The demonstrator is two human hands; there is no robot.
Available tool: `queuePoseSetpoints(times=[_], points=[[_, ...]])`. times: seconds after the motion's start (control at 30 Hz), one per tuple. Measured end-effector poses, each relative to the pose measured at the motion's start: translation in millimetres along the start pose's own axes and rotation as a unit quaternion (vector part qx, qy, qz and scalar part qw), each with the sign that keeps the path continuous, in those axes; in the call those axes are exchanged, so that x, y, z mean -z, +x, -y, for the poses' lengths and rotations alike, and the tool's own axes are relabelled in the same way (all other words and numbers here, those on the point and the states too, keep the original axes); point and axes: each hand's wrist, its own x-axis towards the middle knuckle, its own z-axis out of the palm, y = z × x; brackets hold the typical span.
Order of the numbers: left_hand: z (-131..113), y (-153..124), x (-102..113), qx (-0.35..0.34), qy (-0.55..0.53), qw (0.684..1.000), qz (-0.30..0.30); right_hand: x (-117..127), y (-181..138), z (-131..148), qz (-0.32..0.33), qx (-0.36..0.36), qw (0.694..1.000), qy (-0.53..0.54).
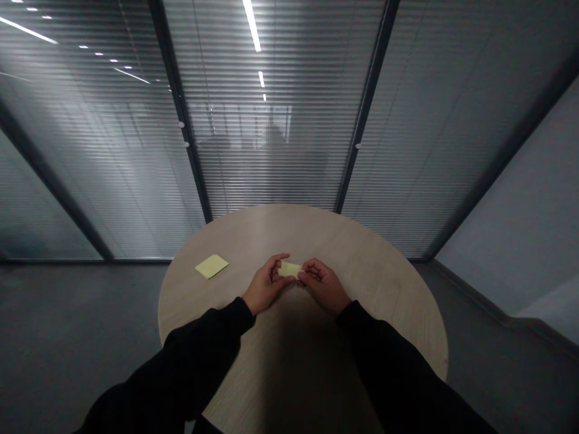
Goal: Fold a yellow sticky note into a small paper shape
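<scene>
Between my two hands is a small piece of yellow paper [289, 269], which looks like a folded sticky note. My left hand [268, 283] grips its left end, thumb along the near edge and fingers behind. At the right end, my right hand [323, 286] pinches the paper between thumb and curled fingers. Both hands are over the middle of the round wooden table [280, 229]; whether the paper touches the tabletop I cannot tell. Off to the left lies a pad of yellow sticky notes [211, 266], apart from both hands.
The table's curved edge runs around the far side and both sides. Behind it stand glass partitions with blinds [271, 169] and dark frames. A pale wall [520, 241] rises at the right, and grey floor [81, 325] surrounds the table.
</scene>
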Motion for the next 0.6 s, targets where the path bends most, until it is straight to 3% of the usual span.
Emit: queuePoseSetpoints(times=[0.17, 0.6], points=[[3.5, 0.2, 1.5, 0.004, 0.038, 0.999, -0.011, -0.4, 0.7, -2.4, -0.014, 0.004, 1.0, 0.008], [2.9, 0.0, -1.2, 0.027, 0.018, 0.999, -0.027, -2.9, 4.3, -4.6, -0.078, 0.02, 0.997, -0.006]])
